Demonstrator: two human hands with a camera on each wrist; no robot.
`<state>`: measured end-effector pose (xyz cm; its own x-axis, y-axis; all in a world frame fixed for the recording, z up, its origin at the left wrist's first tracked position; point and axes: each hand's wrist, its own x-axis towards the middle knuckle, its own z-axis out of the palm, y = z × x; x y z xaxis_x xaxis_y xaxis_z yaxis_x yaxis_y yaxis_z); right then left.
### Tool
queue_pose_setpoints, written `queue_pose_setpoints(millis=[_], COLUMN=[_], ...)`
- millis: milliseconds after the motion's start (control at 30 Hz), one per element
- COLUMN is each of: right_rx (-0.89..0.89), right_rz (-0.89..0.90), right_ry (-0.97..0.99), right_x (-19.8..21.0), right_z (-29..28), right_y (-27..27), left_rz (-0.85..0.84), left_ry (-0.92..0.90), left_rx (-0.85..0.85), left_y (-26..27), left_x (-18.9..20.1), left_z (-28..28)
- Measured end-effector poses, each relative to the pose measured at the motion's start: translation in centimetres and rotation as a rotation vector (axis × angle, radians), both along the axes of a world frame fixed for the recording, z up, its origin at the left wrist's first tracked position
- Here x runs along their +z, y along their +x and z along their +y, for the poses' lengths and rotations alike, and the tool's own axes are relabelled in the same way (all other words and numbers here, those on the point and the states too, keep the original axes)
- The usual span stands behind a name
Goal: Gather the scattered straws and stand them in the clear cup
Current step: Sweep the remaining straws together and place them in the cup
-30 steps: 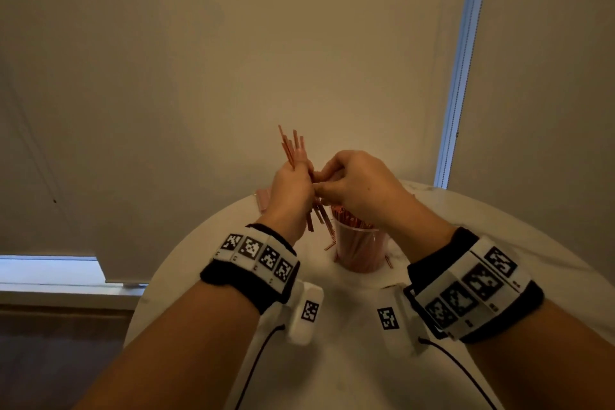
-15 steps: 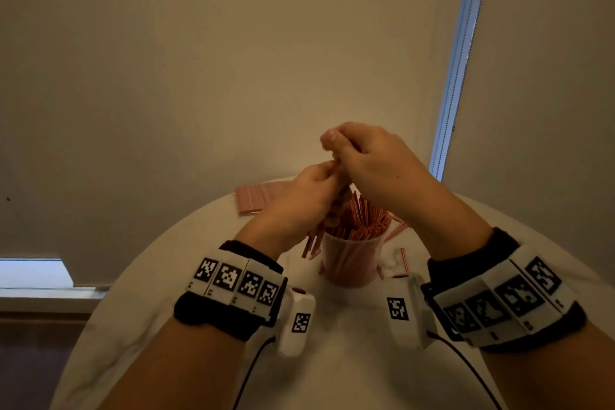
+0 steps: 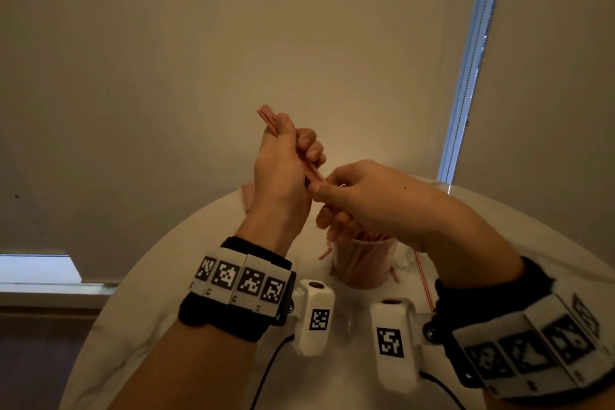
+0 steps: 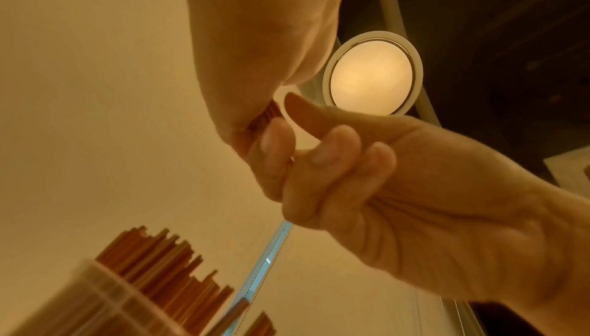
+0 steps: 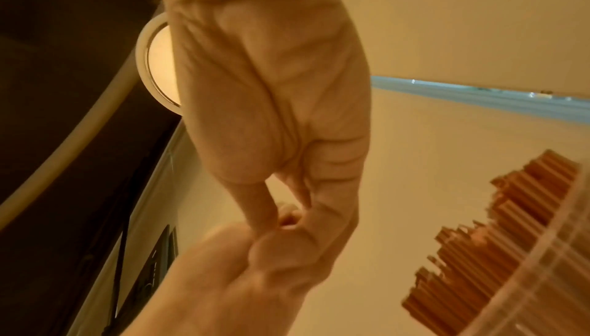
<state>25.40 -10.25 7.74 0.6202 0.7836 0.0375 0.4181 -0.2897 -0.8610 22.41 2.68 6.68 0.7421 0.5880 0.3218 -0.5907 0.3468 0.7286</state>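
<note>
Your left hand (image 3: 283,170) covers the middle of the bundle of straws (image 3: 266,114), so only its top ends and a short stretch by your right thumb show. Your right hand (image 3: 372,203) hides the rim and most of the mouth of the clear cup (image 3: 362,268); you cannot count the straws inside. In both wrist views the cup is blurred and cut off by the picture's edge. Whether your right grip pinches a straw or only touches the bundle cannot be told. The pink stack (image 3: 248,196) on the desk (image 3: 186,276) sits mostly behind your left wrist.
</note>
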Motion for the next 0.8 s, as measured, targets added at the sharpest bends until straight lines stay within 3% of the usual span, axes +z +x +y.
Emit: queue_pose_setpoints(millis=[100,233,367,533,633,733,800], right_rx=[-0.149,-0.138,-0.171,-0.057,0.031,-0.037,-0.109], right_rz=[-0.132,-0.12,-0.354,-0.417,-0.377,-0.406,-0.431], right_ry=[0.064,0.182,0.062,-0.209,-0.277,-0.257,-0.208], right_x=[0.0,0.1,0.5,1.1,0.6,0.2,0.2], right_z=[0.0,-0.2,-1.4,-4.0,-3.7,-3.1,-3.1], right_y=[0.3,0.6,1.3,3.0,2.9,3.0,3.3], left_rz=[0.021,0.037,0.103,0.241,0.478,0.64,0.658], left_ry=[0.115,0.154,0.282,0.184,0.473,0.725,0.865], left_rx=[0.003,-0.111,-0.205,0.015,-0.074,-0.11,-0.106], left_y=[0.2,0.3,0.2,-0.1,-0.2,-0.3,-0.3], left_x=[-0.5,-1.0,-1.2,-0.5,-1.2,-1.9,-2.1], left_z=[-0.5,-1.2,-0.8,1.4,1.4,1.3,1.5])
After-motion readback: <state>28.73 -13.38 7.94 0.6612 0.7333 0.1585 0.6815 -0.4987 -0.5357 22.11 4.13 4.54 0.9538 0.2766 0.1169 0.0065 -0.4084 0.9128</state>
